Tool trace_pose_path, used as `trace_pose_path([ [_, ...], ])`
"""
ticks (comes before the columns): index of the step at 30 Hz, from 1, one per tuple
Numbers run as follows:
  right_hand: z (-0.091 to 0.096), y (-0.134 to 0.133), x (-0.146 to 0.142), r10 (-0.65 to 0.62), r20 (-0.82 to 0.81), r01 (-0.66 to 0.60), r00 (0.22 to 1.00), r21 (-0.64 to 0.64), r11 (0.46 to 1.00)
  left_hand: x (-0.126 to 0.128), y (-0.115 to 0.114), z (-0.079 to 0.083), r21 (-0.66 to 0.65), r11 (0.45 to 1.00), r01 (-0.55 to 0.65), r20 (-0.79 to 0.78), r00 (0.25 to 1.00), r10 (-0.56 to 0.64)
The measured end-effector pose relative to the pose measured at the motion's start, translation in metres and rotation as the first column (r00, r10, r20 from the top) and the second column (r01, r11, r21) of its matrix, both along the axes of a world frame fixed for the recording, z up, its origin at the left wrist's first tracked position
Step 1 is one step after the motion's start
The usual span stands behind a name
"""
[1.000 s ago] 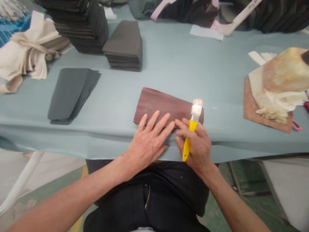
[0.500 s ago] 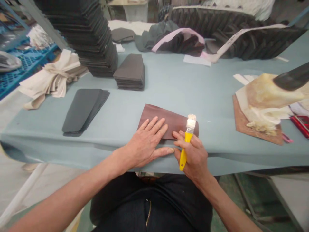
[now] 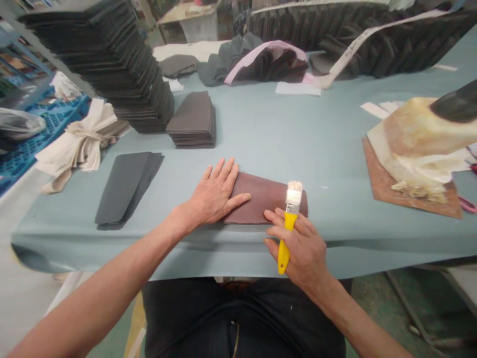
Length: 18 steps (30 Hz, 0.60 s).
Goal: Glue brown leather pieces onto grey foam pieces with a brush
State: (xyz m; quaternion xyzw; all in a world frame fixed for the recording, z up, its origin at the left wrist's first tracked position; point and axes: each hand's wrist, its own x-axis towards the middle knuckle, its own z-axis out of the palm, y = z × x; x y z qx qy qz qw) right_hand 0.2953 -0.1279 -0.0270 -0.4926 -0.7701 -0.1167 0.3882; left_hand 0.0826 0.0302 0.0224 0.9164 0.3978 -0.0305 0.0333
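A dark reddish-brown leather-like panel lies flat near the table's front edge. My left hand rests on its left end, palm down, fingers stretched out and the thumb pointing right across it. In my right hand is a paintbrush with a yellow handle and pale bristles, pointing away from me. The bristles stand over the panel's right end, and some fingertips of that hand touch the panel's near edge.
Left lie dark grey pieces, a small stack and a tall leaning stack. A glue-crusted container sits on a brown board at right. Tied beige strips lie far left; bundled dark pieces line the back.
My left hand has slid left from the panel's middle to its left end. My right hand still holds the brush over the right end. The camera view has shifted slightly.
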Motion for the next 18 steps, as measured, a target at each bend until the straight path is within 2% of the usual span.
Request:
trace_pose_path([
  [5,-0.003,0.001,-0.001,0.003,-0.025,-0.003,1.0,-0.013,1.0,0.001,-0.003,-0.001,0.012,1.0,-0.019,-0.013,1.0,0.02],
  [12,0.003,0.002,-0.001,0.007,-0.034,-0.008,0.999,-0.043,0.999,0.008,-0.01,0.001,0.141,0.989,-0.035,-0.004,0.999,0.036],
  [15,0.005,0.002,-0.002,0.006,-0.039,-0.008,0.999,-0.065,0.998,0.013,-0.019,0.005,0.186,0.982,0.016,0.037,0.999,-0.024],
  [18,0.004,0.002,-0.001,0.005,-0.052,-0.01,0.999,-0.087,0.996,0.017,-0.029,0.002,0.162,0.982,0.094,0.054,0.993,-0.104],
])
